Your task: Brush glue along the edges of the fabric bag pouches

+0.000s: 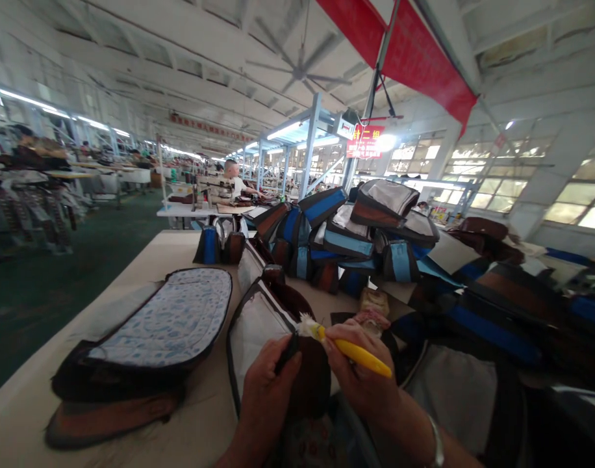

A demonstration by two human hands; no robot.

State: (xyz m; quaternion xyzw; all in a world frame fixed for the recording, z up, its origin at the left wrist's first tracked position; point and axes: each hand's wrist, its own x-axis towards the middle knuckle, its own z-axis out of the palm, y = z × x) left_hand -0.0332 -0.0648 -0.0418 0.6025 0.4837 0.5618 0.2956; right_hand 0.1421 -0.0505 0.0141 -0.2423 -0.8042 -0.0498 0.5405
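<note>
My right hand (363, 364) grips a brush (358, 356) by its yellow handle. The brush's pale, frayed bristles point left, close to the edge of a sewn bag piece (258, 325) with a whitish lining and dark trim. Pinched in my left hand (271, 380) is the dark edge of that same piece, just left of the bristles. Whether the bristles touch the edge I cannot tell. Brown material hangs below, between my hands. To the left lies a stack of bag panels (175, 312), the top one white with a blue pattern.
A large heap of blue, brown and grey bag parts (346, 240) covers the far side and right of the table (49, 390). A grey panel (453, 383) lies near my right forearm. Beyond, a person (236, 182) sits at another worktable.
</note>
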